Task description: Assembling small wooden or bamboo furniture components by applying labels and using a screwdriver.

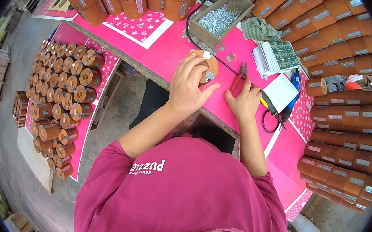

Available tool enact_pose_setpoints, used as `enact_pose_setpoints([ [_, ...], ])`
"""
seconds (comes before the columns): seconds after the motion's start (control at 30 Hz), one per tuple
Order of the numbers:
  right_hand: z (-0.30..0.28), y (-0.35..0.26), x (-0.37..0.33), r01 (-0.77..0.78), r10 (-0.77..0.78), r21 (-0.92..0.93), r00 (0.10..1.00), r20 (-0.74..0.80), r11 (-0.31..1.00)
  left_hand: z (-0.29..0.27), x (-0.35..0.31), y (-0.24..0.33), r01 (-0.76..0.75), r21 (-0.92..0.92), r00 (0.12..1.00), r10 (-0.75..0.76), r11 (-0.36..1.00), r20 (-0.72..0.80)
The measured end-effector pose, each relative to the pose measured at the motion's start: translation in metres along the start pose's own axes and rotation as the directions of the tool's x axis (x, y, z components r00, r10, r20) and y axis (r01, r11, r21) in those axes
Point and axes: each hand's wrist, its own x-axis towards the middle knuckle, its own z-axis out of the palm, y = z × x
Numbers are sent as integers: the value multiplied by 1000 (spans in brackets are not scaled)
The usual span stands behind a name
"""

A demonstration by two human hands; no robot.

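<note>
Wooden block [212, 65] sits on the pink table [170, 47], back from the near edge; our left hand [186, 81] covers its left side, thumb apart, probably steadying it, though we cannot tell if it grips. Rightward, a little open room, crossed by a cable [226, 65], reaches the pliers [236, 82]. Our right hand [245, 100] curls beside their red handles, grip uncertain; a white pad [282, 93] limits room beyond

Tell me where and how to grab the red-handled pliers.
Best gripped, I'd say, around the red handles, from the person's side, palm down: the pliers lie on the pink table, metal head pointing away, handles toward the person. The right hand is at the handles.
</note>
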Motion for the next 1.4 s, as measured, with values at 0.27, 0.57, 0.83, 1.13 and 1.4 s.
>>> enact_pose_setpoints([
  [0.27, 0, 37, 8, 126, -37, 532, 984, -176, 838, 4, 4, -6, -45, 45, 999, 45, 998, 8],
  [0.57, -60, 24, -20, -338, -275, 875, 928, 249, -347, 4, -3, -12, -57, -69, 998, 58, 996, 10],
  [0.83, -86, -13, -41, 300, -352, 704, 933, -75, 643, 1, -5, -9, -4, 14, 1000, 4, 1000, 25],
  [1.13, -79, -25, -40, 524, -492, 333, 851, -182, 784, 7, -12, -18, -7, -3, 1000, 7, 1000, 5],
  [1.4, -91, -35, -42, 612, -414, 460, 784, -464, 643, 9, -11, -22, 191, -136, 980, -196, 972, -26],
])
